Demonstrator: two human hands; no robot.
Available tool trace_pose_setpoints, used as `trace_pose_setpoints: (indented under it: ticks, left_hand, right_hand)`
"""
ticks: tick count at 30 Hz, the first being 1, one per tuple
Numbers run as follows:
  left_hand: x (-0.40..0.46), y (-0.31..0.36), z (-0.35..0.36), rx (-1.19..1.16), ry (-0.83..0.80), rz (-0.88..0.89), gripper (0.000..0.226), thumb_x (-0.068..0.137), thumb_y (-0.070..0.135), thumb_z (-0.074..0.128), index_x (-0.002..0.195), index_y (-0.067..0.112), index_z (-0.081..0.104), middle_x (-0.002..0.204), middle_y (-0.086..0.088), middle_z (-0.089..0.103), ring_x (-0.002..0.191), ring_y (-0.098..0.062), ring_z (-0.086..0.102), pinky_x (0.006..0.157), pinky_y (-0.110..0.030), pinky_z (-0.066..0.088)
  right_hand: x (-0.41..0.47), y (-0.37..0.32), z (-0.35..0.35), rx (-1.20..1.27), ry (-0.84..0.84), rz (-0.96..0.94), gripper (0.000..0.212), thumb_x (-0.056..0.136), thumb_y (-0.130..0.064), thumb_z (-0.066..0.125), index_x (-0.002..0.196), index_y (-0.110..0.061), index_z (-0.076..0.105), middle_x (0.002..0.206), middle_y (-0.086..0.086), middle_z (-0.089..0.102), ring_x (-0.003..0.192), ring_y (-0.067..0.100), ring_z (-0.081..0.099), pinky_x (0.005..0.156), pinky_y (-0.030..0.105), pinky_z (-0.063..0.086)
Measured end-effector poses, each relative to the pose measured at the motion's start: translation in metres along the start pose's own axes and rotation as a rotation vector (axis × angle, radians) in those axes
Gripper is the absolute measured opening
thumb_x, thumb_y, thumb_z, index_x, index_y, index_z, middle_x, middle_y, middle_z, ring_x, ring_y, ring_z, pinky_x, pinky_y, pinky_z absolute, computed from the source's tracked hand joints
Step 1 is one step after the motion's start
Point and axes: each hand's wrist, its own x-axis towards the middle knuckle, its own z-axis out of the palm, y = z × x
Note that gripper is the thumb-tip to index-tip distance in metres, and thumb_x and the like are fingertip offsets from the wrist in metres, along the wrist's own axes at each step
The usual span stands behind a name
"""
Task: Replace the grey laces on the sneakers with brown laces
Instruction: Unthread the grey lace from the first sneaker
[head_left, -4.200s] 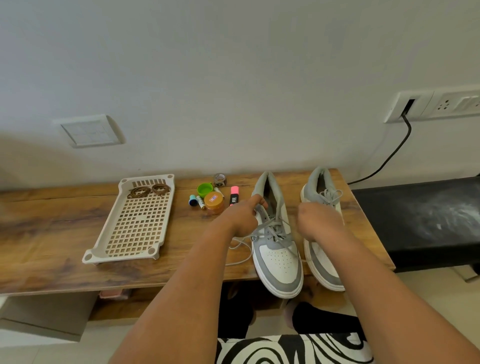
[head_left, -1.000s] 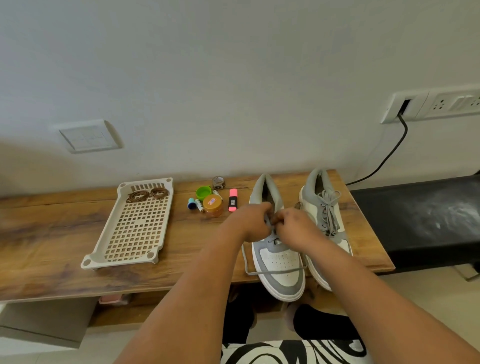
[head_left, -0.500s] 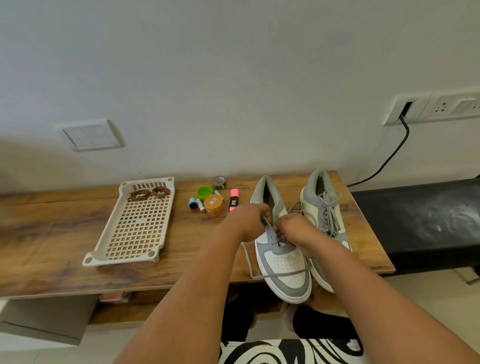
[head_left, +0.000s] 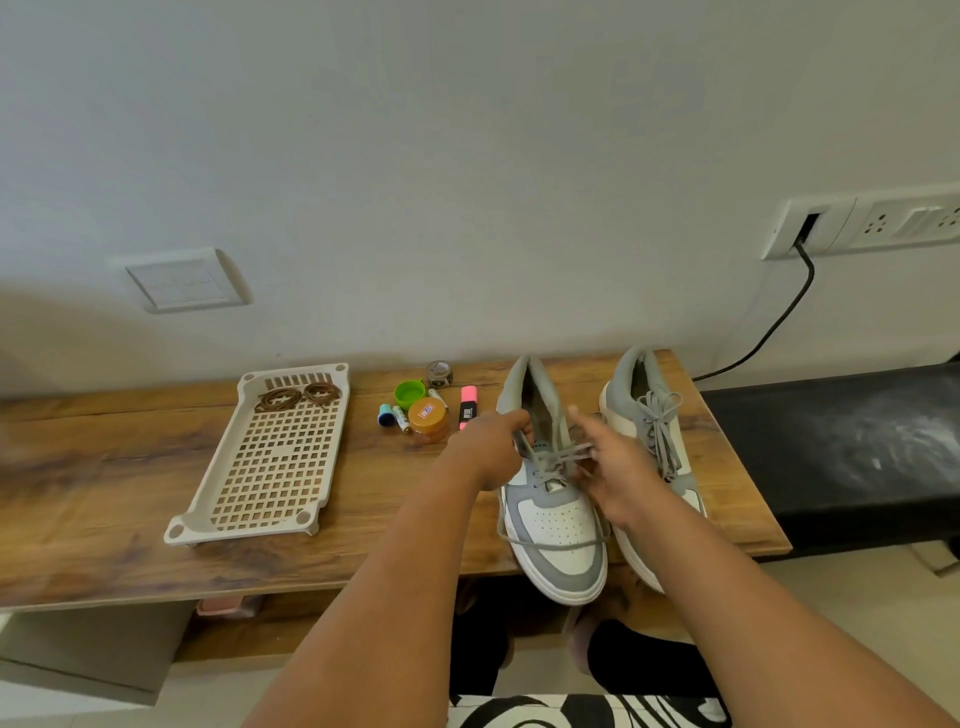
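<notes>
Wooden desk (head_left: 104, 493) against a plain wall, and I'll use the left sneaker (head_left: 553, 499) as my reference since that's where everything is happening. Way off to its left sits a perforated plastic tray (head_left: 270, 467), with the brown laces (head_left: 298, 397) coiled in two little bundles at its far end, untouched so far. Between the tray and the sneaker there's a cluster of small stuff: a green cap (head_left: 409, 393), an orange-lidded jar (head_left: 428, 418), a couple of batteries (head_left: 401, 418), a tape roll (head_left: 439, 374) and a pink highlighter (head_left: 468, 408). On the sneaker itself, the left hand (head_left: 491, 449) is curled around the grey lace (head_left: 558, 460) at the upper eyelets, pinching a strand, while the right hand (head_left: 615, 475) comes in from the other side with its fingers loosely spread, touching the lace crossings; it's a bit blurred, so I can't tell if it's really pinching anything. A loose loop of lace drapes over the toe. Just right of it, the right sneaker (head_left: 652, 441) is fully laced and tied. So I'd say we're early on: unthreading the first shoe. Next move looks like working the lace out row by row, pulling steadily so the tips don't snag in the eyelets.
</notes>
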Motion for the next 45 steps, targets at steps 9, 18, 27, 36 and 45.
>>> trace_pose_setpoints:
  ticks: [9, 18, 27, 36, 45]
  left_hand:
    - [-0.002, -0.002, -0.002, 0.042, -0.011, 0.001, 0.042, 0.089, 0.005, 0.044, 0.126, 0.027, 0.048, 0.121, -0.009, 0.05, 0.115, -0.03, 0.044, 0.099, -0.053, 0.041]
    - [-0.004, -0.005, -0.005, -0.019, 0.004, -0.038, 0.047, 0.086, -0.002, 0.037, 0.113, 0.033, 0.052, 0.11, -0.001, 0.057, 0.109, -0.03, 0.05, 0.108, -0.072, 0.018]
    - [-0.003, 0.0, -0.005, -0.114, -0.002, -0.035, 0.029, 0.092, 0.014, 0.042, 0.108, 0.036, 0.053, 0.113, -0.001, 0.06, 0.11, -0.029, 0.053, 0.109, -0.065, 0.027]
    - [-0.011, 0.008, 0.001, 0.063, -0.047, 0.03, 0.05, 0.085, 0.002, 0.056, 0.128, 0.022, 0.039, 0.106, -0.005, 0.062, 0.097, -0.026, 0.058, 0.086, -0.047, 0.048]
    - [-0.008, 0.001, -0.003, -0.076, -0.024, 0.039, 0.055, 0.081, 0.041, 0.069, 0.126, 0.024, 0.042, 0.099, -0.001, 0.058, 0.093, -0.024, 0.056, 0.088, -0.045, 0.049]
  right_hand:
    - [-0.005, 0.012, 0.009, -1.379, 0.012, -0.765, 0.02, 0.097, -0.027, 0.052, 0.113, -0.023, 0.062, 0.141, -0.001, 0.035, 0.127, 0.024, 0.03, 0.1, 0.043, 0.031]
    - [-0.007, -0.028, -0.013, -0.162, -0.388, -0.052, 0.028, 0.098, -0.035, 0.051, 0.108, -0.012, 0.064, 0.114, 0.004, 0.06, 0.117, 0.027, 0.053, 0.106, 0.044, 0.039]
    - [-0.004, -0.024, -0.029, -0.808, -0.04, -0.343, 0.029, 0.084, -0.043, 0.072, 0.089, -0.016, 0.063, 0.073, 0.0, 0.062, 0.068, 0.012, 0.057, 0.064, 0.025, 0.044]
    - [0.01, 0.001, -0.008, -1.285, -0.224, -0.558, 0.024, 0.096, -0.03, 0.058, 0.118, -0.024, 0.067, 0.107, -0.003, 0.039, 0.112, 0.019, 0.042, 0.097, 0.034, 0.04]
    - [0.014, 0.007, -0.001, -1.143, -0.227, -0.53, 0.01, 0.091, -0.024, 0.067, 0.095, -0.015, 0.067, 0.101, -0.001, 0.041, 0.099, 0.02, 0.049, 0.084, 0.025, 0.038]
